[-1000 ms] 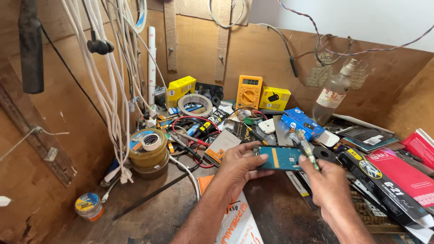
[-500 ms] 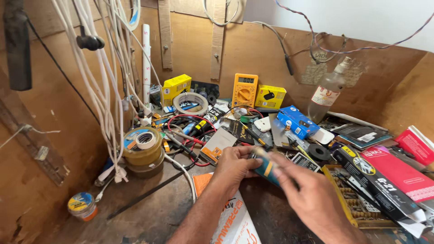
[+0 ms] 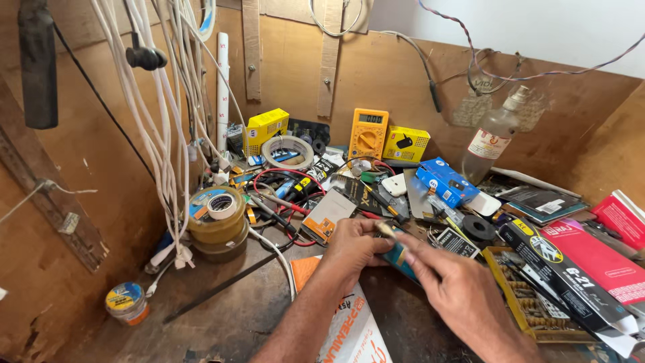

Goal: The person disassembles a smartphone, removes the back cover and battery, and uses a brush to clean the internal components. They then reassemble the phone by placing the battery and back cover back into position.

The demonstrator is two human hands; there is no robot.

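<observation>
Your left hand [image 3: 353, 245] and right hand [image 3: 463, 296] meet just below the middle of the cluttered workbench [image 3: 222, 316], both closed around a small teal device [image 3: 398, 255] held between them. Your left fingers curl under and pinch its near end, while your right fingers press together over its top; the right hand hides most of it, so you cannot tell its full shape. A thin pale tool tip [image 3: 385, 230] shows at the upper edge of the device, at about 12 o'clock from your knuckles. At 9 o'clock from your hands stands a stack of tape rolls [image 3: 216, 222], with white cables [image 3: 164, 134] hanging down behind it. At 12 o'clock, against the back board, sits an orange multimeter [image 3: 368, 133], flanked by two yellow boxes [image 3: 266, 128]. A blue box [image 3: 447, 181] lies at about 1 o'clock, and a clear bottle [image 3: 494, 138] stands farther back beyond it. At 3 o'clock lie a long black box [image 3: 564, 275] and a red package [image 3: 605, 259]. A small round tin [image 3: 126, 302] rests at 8 o'clock, well apart from your hands. An orange and white packet [image 3: 349, 329] lies under your left forearm.
</observation>
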